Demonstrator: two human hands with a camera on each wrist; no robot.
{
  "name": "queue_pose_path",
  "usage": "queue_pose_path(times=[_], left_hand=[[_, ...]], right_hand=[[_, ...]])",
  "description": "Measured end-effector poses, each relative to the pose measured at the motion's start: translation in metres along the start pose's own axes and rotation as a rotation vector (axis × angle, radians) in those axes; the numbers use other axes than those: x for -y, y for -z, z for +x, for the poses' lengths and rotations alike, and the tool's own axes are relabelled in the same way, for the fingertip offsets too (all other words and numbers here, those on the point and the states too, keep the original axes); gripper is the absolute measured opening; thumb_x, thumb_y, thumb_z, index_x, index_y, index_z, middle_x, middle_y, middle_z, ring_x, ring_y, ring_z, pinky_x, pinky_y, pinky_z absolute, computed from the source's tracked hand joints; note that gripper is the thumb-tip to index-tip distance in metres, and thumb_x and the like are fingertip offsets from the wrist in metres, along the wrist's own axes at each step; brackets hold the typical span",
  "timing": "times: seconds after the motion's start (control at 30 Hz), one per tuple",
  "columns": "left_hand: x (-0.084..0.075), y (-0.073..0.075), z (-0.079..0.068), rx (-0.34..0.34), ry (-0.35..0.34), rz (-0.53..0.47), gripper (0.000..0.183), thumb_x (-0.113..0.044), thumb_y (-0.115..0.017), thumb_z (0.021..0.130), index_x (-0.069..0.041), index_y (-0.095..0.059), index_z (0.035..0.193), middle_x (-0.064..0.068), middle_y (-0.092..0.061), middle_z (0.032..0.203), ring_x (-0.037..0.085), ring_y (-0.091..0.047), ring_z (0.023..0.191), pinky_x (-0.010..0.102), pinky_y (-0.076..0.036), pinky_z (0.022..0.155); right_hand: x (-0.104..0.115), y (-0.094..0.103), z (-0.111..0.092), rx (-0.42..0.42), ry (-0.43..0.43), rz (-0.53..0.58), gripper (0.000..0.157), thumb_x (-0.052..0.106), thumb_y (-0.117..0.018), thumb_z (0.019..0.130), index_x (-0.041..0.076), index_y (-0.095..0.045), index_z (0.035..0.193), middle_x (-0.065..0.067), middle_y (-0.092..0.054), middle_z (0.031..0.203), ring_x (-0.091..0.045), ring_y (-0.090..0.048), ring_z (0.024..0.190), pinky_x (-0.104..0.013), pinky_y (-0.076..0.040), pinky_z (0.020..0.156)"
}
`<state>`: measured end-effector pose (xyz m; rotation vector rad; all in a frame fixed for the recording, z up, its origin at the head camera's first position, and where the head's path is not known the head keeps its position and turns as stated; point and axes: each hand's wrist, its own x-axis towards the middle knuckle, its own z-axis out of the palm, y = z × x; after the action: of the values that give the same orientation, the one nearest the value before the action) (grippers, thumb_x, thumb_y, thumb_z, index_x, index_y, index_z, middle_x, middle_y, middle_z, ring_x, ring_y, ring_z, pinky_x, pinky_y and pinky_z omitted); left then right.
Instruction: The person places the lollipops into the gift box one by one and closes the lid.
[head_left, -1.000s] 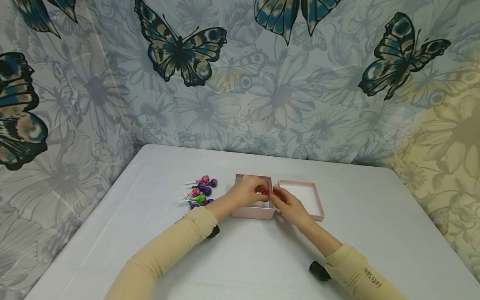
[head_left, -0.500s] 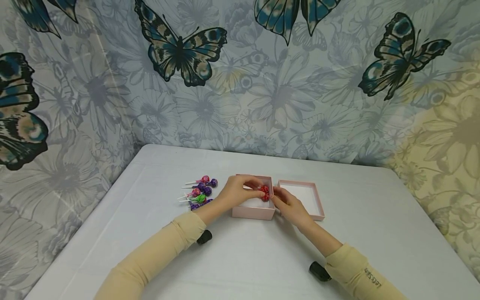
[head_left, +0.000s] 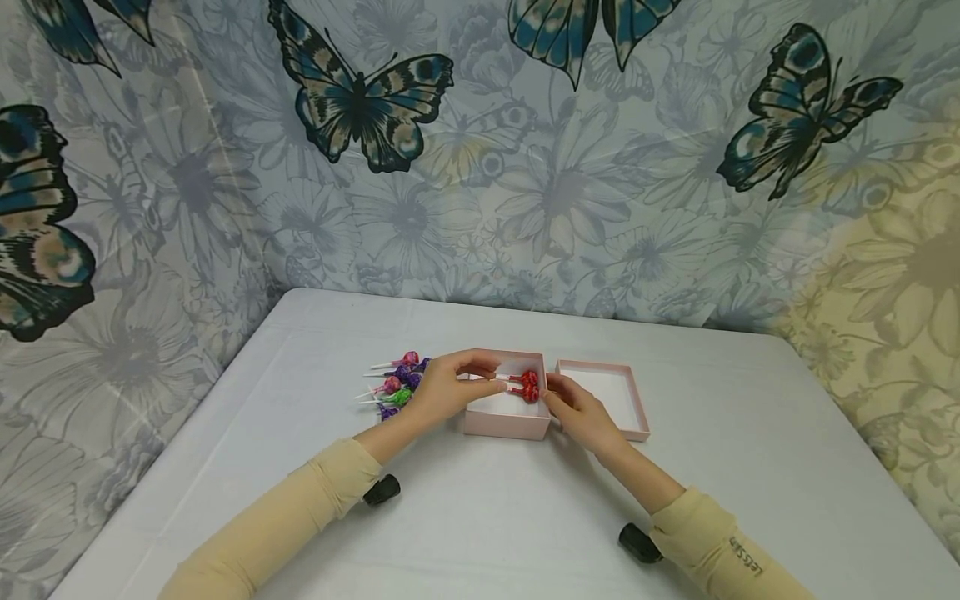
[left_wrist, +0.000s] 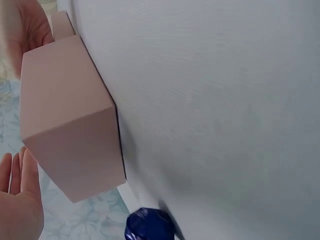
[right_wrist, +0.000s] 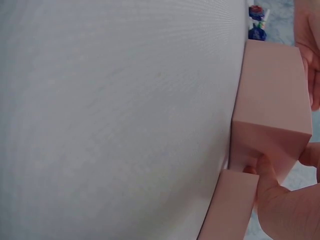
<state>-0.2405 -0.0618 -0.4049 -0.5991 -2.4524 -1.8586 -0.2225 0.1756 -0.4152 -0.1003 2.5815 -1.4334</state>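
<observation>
Two red-wrapped lollipops [head_left: 529, 387] lie side by side at the right end inside an open pink box [head_left: 506, 427]. Above the box's left part, my left hand [head_left: 450, 389] has its fingers extended and apart from the thumb, holding nothing. In the left wrist view the same hand [left_wrist: 22, 205] shows fairly straight fingers beside the box wall. My right hand [head_left: 583, 414] holds the box at its right wall. From the right wrist view, one finger of that hand [right_wrist: 287, 207] presses the outer wall, while another digit is at the rim.
The pink-rimmed lid [head_left: 640, 404] lies inside up, just right of the box. Left of the box is a pile of lollipops, with purple [head_left: 397, 372], pink [head_left: 392, 385] and green [head_left: 401, 397] wrappers. A patterned butterfly cloth [head_left: 555, 208] hangs behind the white table [head_left: 480, 517].
My left hand has let go of a red lollipop in the box and drawn back leftward, its fingers spreading. Both red lollipops now show. My right hand stays at the box.
</observation>
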Motion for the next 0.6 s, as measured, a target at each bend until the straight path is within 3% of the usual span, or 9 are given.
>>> queue_pose_path(times=[0.27, 0.6], left_hand=[[0.007, 0.021, -0.020, -0.033, 0.041, 0.006, 0.034, -0.031, -0.083, 0.079, -0.019, -0.072, 0.109, 0.010, -0.070, 0.110, 0.011, -0.066, 0.098, 0.030, -0.056, 0.077], [0.017, 0.040, -0.038, -0.053, 0.068, 0.033, 0.040, -0.027, -0.084, 0.077, -0.009, -0.072, 0.111, 0.010, -0.069, 0.112, 0.013, -0.066, 0.098, 0.028, -0.055, 0.078]], right_hand=[[-0.001, 0.001, 0.000, -0.002, 0.031, -0.015, 0.052, 0.032, -0.051, 0.103, 0.006, -0.041, 0.146, -0.018, -0.053, 0.138, -0.032, -0.055, 0.121, -0.043, -0.050, 0.095], [-0.002, 0.000, 0.001, 0.008, 0.014, -0.017, 0.052, 0.032, -0.050, 0.103, 0.007, -0.040, 0.147, -0.017, -0.051, 0.141, -0.031, -0.053, 0.124, -0.044, -0.049, 0.096]])
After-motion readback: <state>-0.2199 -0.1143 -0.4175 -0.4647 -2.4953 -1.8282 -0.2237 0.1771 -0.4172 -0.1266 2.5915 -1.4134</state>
